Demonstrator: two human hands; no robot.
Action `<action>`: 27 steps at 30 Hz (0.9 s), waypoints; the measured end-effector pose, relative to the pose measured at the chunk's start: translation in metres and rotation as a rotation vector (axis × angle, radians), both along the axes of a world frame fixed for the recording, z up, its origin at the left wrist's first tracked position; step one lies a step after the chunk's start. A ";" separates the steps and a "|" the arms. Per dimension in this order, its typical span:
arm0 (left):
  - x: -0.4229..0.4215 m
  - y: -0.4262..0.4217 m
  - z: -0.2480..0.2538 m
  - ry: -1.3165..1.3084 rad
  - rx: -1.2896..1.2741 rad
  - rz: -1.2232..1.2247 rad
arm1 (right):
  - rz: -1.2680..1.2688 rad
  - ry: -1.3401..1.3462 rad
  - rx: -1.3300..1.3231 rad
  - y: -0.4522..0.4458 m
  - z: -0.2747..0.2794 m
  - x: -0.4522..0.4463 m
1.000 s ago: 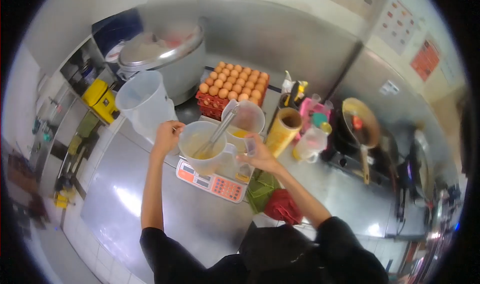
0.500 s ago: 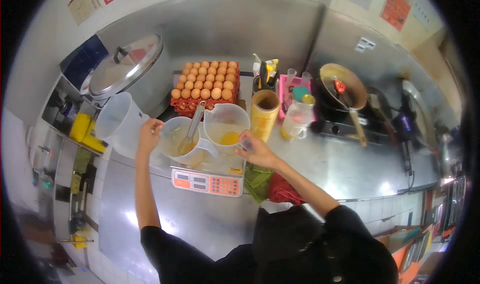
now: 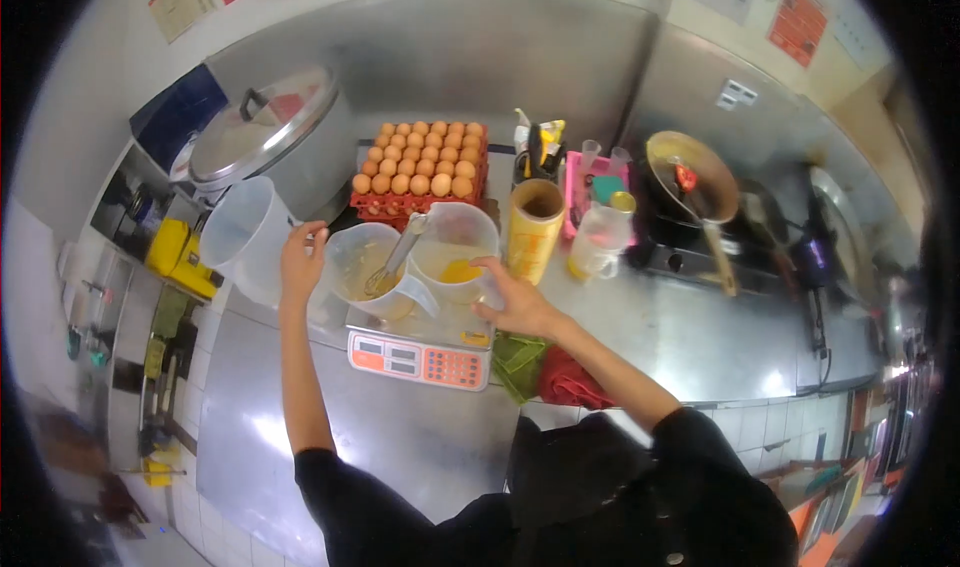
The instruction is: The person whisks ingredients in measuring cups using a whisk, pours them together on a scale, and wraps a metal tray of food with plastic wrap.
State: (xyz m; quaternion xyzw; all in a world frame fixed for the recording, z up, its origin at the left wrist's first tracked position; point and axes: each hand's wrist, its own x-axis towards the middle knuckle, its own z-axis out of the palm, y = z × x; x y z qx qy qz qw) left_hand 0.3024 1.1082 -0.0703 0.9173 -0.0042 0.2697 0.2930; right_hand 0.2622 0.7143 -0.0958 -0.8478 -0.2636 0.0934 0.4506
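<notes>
My left hand [image 3: 303,255] is raised between a large clear plastic jug [image 3: 236,237] and a measuring jug [image 3: 352,267], its fingers loosely bent and apart, with nothing visible in them. A wire whisk [image 3: 400,245] leans inside that measuring jug, in pale liquid. Beside it, a second measuring jug [image 3: 440,227] contains yellow liquid like beaten egg. My right hand [image 3: 520,302] is at this second jug's handle, thumb and forefinger spread apart around it. Both jugs are over a digital scale [image 3: 420,360] with an orange keypad.
Trays of brown eggs [image 3: 420,167] are stacked behind the jugs. A big lidded pot [image 3: 300,152] stands at left. To the right are a film roll [image 3: 534,237], a pink basket [image 3: 572,197], a handled clear jug [image 3: 602,242] and a pan [image 3: 690,177] on a stove. Cloths [image 3: 575,375] lie near the front edge.
My right thumb and forefinger have spread from their closer grip on the second jug's handle. The whole view has shifted slightly; the whisk leans a little more to the right.
</notes>
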 end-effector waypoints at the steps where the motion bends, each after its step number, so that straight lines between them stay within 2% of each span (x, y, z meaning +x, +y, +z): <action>1: -0.010 -0.004 0.008 -0.060 0.101 0.020 | 0.004 -0.069 -0.057 -0.003 0.005 -0.005; 3: -0.055 -0.057 0.050 -0.155 -0.215 0.029 | -0.043 -0.146 -0.110 -0.015 0.019 -0.016; 4: -0.080 -0.075 0.058 -0.212 -0.212 0.055 | -0.060 -0.235 -0.076 -0.025 0.027 -0.027; 5: -0.106 -0.081 0.049 -0.197 -0.330 0.057 | -0.098 -0.325 -0.053 -0.040 0.031 -0.038; 6: -0.127 -0.080 0.011 -0.321 -0.555 0.060 | -0.094 -0.291 0.011 -0.057 0.030 -0.046; 7: -0.156 -0.109 0.008 -0.289 -0.608 0.243 | -0.122 -0.268 0.071 -0.079 0.030 -0.058; 8: -0.171 -0.130 0.017 -0.136 -0.579 0.161 | -0.141 -0.239 0.065 -0.103 0.032 -0.073; 9: -0.189 -0.177 0.004 -0.168 -0.689 0.176 | -0.206 -0.194 -0.059 -0.129 0.013 -0.091; 10: -0.202 -0.223 -0.009 -0.097 -0.899 0.299 | -0.262 -0.146 -0.189 -0.155 -0.005 -0.110; 11: -0.205 -0.253 -0.022 0.026 -0.883 -0.155 | -0.315 -0.110 -0.322 -0.182 -0.024 -0.129; 12: -0.215 -0.295 -0.043 0.188 -0.866 -0.195 | -0.409 -0.056 -0.425 -0.208 -0.042 -0.155; 13: -0.209 -0.312 -0.075 0.570 -0.713 -0.344 | -0.473 -0.004 -0.518 -0.233 -0.057 -0.182; 14: -0.216 -0.367 -0.066 0.776 -0.760 -0.367 | -0.529 0.113 -0.592 -0.258 -0.070 -0.207; 15: -0.218 -0.408 -0.065 1.006 -0.793 -0.606 | -0.571 0.234 -0.661 -0.283 -0.081 -0.232; 17: -0.228 -0.493 -0.035 0.815 -0.173 -1.083 | -0.697 0.441 -0.522 -0.332 -0.118 -0.287; 18: -0.233 -0.530 -0.024 0.820 -0.151 -1.113 | -0.731 0.449 -0.508 -0.355 -0.122 -0.314; 20: -0.245 -0.597 0.001 0.765 0.176 -1.390 | -0.916 0.489 -0.440 -0.392 -0.124 -0.368; 21: -0.254 -0.633 0.017 0.716 0.283 -1.448 | -0.957 0.503 -0.419 -0.414 -0.133 -0.391; 25: -0.255 -0.750 -0.013 0.662 0.569 -1.672 | -1.363 0.522 -0.247 -0.489 -0.159 -0.482; 27: -0.273 -0.805 -0.031 0.634 0.494 -1.570 | -1.570 0.542 -0.227 -0.519 -0.161 -0.525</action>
